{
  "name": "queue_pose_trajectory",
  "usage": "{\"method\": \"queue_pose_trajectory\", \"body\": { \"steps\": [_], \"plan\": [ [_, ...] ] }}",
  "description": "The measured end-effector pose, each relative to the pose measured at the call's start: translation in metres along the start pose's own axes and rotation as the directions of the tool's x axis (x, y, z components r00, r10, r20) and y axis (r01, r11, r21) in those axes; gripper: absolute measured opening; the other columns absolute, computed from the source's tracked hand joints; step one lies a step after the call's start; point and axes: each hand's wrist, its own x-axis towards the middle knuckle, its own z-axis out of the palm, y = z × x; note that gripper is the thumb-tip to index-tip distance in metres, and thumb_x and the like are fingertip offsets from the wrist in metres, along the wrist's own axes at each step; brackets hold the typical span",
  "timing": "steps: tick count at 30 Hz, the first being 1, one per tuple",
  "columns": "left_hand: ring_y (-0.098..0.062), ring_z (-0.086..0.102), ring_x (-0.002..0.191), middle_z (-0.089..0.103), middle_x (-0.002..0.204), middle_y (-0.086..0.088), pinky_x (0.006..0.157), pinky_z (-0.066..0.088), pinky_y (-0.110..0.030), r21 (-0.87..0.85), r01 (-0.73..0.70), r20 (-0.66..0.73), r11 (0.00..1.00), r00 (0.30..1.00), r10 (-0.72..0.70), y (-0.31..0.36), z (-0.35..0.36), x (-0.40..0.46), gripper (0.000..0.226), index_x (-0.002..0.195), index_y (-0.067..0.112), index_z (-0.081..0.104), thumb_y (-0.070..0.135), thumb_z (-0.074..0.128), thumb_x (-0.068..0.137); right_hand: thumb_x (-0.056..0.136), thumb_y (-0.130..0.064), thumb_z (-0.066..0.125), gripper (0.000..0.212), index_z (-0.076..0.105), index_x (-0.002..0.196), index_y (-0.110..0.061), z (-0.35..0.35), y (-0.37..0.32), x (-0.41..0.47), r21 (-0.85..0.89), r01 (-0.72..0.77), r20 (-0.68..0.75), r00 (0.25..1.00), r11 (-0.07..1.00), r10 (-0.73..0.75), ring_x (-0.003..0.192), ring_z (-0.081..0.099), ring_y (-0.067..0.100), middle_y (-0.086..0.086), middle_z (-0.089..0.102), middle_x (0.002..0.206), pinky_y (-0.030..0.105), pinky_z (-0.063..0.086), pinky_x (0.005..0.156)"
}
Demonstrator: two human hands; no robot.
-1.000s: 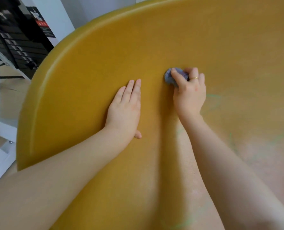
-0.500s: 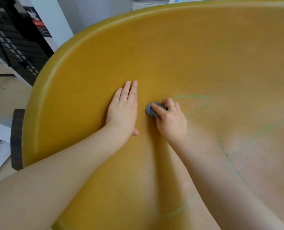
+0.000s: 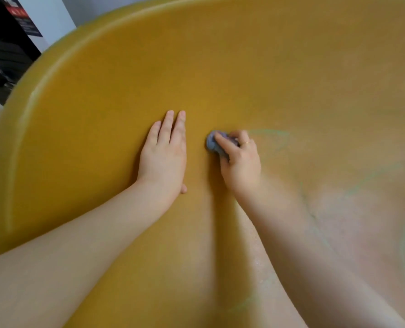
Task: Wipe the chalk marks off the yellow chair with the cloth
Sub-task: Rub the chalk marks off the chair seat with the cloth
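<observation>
gripped a small wadded cloth (image 3: pixel 212 143) in right hand (image 3: pixel 241 162), soft, light; braced left hand (image 3: pixel 163 159), fingers flat, on rigid yellow chair (image 3: pixel 102 91).

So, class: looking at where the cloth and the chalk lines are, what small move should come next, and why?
Probably sweep the right hand and its cloth rightward over the green chalk arc: that line is unwiped beside it, while the left hand lies flat on the yellow chair.
</observation>
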Motion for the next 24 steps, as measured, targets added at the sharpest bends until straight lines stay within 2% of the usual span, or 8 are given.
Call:
{"method": "queue_pose_trajectory", "body": {
  "steps": [3,6,11,13,15,18,21,24],
  "plan": [
    [-0.032,-0.013,0.143,-0.022,0.153,-0.016,0.116,-0.001,-0.039,0.002,-0.005,0.008,1.000,1.000,0.005,0.001,-0.002,-0.002,0.126,0.144,-0.005,-0.012,0.063,0.064,0.070,0.073,-0.004,0.058,0.036,0.070,0.103,-0.019,-0.003,-0.001,-0.046,-0.040,0.060,0.116,0.992,0.997,-0.055,0.067,0.052,0.032,0.014,0.062,0.095,0.031,0.045,0.048],
    [-0.032,-0.012,0.143,-0.022,0.153,-0.014,0.116,-0.001,-0.039,-0.003,-0.008,0.006,1.000,1.000,0.008,0.002,-0.003,-0.002,0.126,0.145,-0.003,-0.011,0.063,0.065,0.070,0.071,-0.005,0.051,0.037,0.071,0.097,-0.022,-0.006,0.008,-0.035,-0.177,0.207,0.128,0.974,0.962,-0.186,0.063,0.051,0.029,0.010,0.064,0.089,0.028,0.037,0.051],
    [-0.032,-0.015,0.143,-0.024,0.153,-0.013,0.116,-0.003,-0.039,0.004,-0.019,0.010,1.000,1.000,0.019,0.004,0.002,0.002,0.126,0.145,-0.002,-0.014,0.064,0.063,0.070,0.073,-0.008,0.045,0.036,0.072,0.090,-0.025,-0.011,0.031,0.035,-0.358,0.096,-0.137,0.979,0.929,-0.153,0.064,0.054,0.028,0.008,0.065,0.087,0.032,0.022,0.059],
    [-0.032,-0.015,0.142,-0.025,0.152,-0.014,0.116,-0.003,-0.039,0.003,-0.020,0.016,1.000,1.000,0.019,0.006,0.003,0.003,0.125,0.144,-0.002,-0.015,0.064,0.062,0.071,0.071,-0.003,0.053,0.034,0.072,0.090,-0.024,-0.012,0.039,0.051,-0.375,0.079,-0.201,0.966,0.924,-0.164,0.063,0.055,0.028,0.009,0.066,0.088,0.032,0.026,0.058],
    [-0.032,-0.015,0.142,-0.025,0.152,-0.014,0.116,-0.003,-0.039,-0.001,-0.011,0.014,1.000,1.000,0.011,0.007,0.004,0.003,0.125,0.144,-0.002,-0.015,0.063,0.063,0.071,0.067,0.004,0.062,0.035,0.073,0.091,-0.020,-0.008,0.038,0.051,-0.250,0.014,-0.238,0.968,0.968,-0.075,0.063,0.055,0.031,0.013,0.065,0.089,0.029,0.037,0.056],
    [-0.031,-0.015,0.143,-0.025,0.153,-0.013,0.116,-0.003,-0.039,-0.004,0.002,0.010,1.000,1.000,-0.002,0.008,0.004,0.001,0.126,0.144,-0.002,-0.016,0.063,0.063,0.071,0.068,0.003,0.065,0.033,0.072,0.095,-0.014,-0.001,0.025,0.016,-0.017,-0.066,-0.105,0.992,0.998,0.064,0.067,0.056,0.034,0.018,0.062,0.090,0.030,0.045,0.056],
    [-0.030,-0.014,0.143,-0.024,0.153,-0.013,0.116,-0.002,-0.039,-0.016,0.017,0.017,1.000,1.000,-0.016,0.009,0.000,-0.002,0.124,0.145,-0.002,-0.015,0.062,0.064,0.072,0.078,-0.015,0.062,0.025,0.070,0.102,-0.014,-0.010,0.014,-0.041,0.041,-0.040,0.114,0.993,0.998,0.035,0.066,0.055,0.034,0.018,0.061,0.095,0.033,0.050,0.056],
    [-0.030,-0.012,0.143,-0.021,0.154,-0.013,0.116,-0.003,-0.039,-0.058,0.013,0.025,0.998,1.000,-0.011,0.013,-0.002,-0.008,0.117,0.146,0.000,-0.011,0.058,0.062,0.076,0.082,-0.041,0.053,0.037,0.069,0.105,-0.017,-0.029,-0.001,-0.084,0.026,-0.044,0.257,0.966,0.999,0.036,0.071,0.053,0.032,0.013,0.060,0.101,0.034,0.051,0.057]
  ]
}}
